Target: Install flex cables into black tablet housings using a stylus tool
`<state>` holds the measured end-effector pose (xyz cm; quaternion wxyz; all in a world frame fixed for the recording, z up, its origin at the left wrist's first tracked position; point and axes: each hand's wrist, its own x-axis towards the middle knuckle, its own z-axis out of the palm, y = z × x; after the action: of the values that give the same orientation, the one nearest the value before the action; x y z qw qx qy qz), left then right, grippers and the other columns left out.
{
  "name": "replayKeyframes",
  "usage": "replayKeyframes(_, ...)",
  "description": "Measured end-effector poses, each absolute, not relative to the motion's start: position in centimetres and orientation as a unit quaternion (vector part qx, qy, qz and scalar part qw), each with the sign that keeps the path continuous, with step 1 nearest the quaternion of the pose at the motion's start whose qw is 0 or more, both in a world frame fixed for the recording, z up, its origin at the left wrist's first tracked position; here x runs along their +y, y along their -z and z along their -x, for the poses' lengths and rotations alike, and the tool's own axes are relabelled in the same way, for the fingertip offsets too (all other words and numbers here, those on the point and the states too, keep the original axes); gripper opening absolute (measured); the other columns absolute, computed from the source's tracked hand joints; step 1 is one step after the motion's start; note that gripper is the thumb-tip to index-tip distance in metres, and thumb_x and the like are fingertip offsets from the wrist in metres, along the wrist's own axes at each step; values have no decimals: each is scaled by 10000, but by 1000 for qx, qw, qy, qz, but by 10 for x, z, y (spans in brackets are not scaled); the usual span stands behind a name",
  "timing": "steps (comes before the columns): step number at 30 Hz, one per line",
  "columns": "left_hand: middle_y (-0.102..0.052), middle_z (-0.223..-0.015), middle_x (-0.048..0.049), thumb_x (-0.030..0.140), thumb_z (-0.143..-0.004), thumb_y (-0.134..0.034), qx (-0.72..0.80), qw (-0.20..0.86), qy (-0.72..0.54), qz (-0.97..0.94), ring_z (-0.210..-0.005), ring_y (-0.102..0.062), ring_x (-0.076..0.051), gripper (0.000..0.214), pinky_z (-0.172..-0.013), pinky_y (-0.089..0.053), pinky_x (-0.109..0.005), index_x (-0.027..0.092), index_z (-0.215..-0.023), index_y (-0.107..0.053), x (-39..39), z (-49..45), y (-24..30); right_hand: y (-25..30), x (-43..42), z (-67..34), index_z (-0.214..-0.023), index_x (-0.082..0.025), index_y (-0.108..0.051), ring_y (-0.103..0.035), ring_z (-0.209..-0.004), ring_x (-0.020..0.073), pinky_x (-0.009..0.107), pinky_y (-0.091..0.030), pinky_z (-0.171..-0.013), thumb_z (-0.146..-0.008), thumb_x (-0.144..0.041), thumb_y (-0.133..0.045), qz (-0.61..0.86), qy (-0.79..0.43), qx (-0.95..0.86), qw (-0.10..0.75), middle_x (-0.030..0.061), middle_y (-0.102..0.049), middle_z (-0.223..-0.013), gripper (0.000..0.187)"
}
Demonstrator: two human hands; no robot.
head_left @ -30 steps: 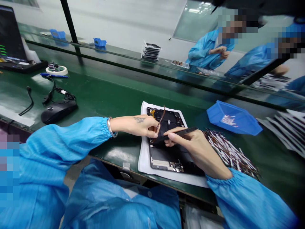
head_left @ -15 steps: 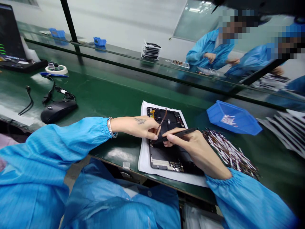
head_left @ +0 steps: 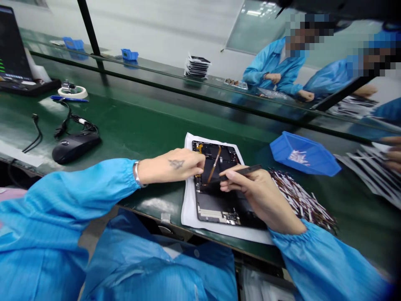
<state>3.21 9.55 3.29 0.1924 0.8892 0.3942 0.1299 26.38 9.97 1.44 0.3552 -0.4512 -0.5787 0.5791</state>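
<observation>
Glossy green fills the bench (head_left: 138, 119), backed by a ledge (head_left: 150, 77) carrying a stack of flat panels (head_left: 197, 67) and small blue boxes (head_left: 130, 54); beyond it a co-worker in a blue smock (head_left: 269, 62) has both hands low in front. On the near side, an opened tablet (head_left: 214, 205) lies on a white sheet (head_left: 188, 205), close to the bench's front edge, its inner parts facing up. Across its upper half runs a narrow orange-brown ribbon cable (head_left: 214, 165), slanting from near the top edge down toward the left side. The left forearm reaches in from the left, sleeve gathered above a silver bracelet (head_left: 136, 173); the left hand (head_left: 180, 165) is turned back-upward, knuckles bent, its fingertips bunched together at the tablet's left edge. Whether that grip pinches anything cannot be told, since the curled fingers hide it. From the lower right the right hand (head_left: 260, 190) comes in with the wrist angled toward the left, holding a slim black tool (head_left: 250, 169) like a pen between thumb and fingers, a firm grip. Its shaft slopes down leftward to the cable's lower end; dark against dark, the tip's contact cannot be made out. Just beside the right hand spreads a heap of loose ribbon strips (head_left: 302, 200), with a blue bin (head_left: 283, 152) of small white pieces behind. Well apart on the left sits a black mouse (head_left: 75, 148).
</observation>
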Motion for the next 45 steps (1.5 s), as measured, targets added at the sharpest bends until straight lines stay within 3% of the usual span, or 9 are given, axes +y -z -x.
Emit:
replayKeyframes(4, -637, -1103, -104, 119, -999, -411, 334, 109, -125, -928, -1009, -587, -207, 216, -886, -466, -309, 120, -1066, -617, 77, -23, -19, -11, 94, -266, -739, -144, -731, -679, -566, 155, 228, -579, -567, -620, -467, -893, 474, -618, -518, 353, 68, -724, -680, 380)
replayKeyframes(8, -616, -1267, -102, 42, -968, -412, 299, 95, -134, -940, -1163, -562, -211, 305, -997, -457, -323, 139, -1203, -580, 69, -16, -8, -10, 91, -266, -744, -144, -724, -676, -557, 131, 187, -572, -558, -617, -457, -901, 492, -639, -490, 330, 64, -729, -681, 380)
replayKeyframes(35, -643, -1239, -92, 20, -947, -445, 323, 86, -103, -937, -1108, -612, -223, 323, -895, -490, -326, 137, -1206, -598, 66, -18, -8, -10, 95, -262, -715, -141, -730, -697, -554, 136, 154, -602, -549, -548, -435, -941, 541, -642, -449, 304, 74, -735, -667, 398)
replayKeyframes(45, -646, -1227, -101, 18, -944, -444, 324, 89, -106, -936, -1108, -615, -227, 327, -884, -489, -326, 136, -1207, -599, 66, -18, -9, -7, 95, -262, -729, -152, -728, -704, -564, 154, 185, -614, -556, -580, -453, -920, 541, -630, -466, 305, 75, -736, -679, 387)
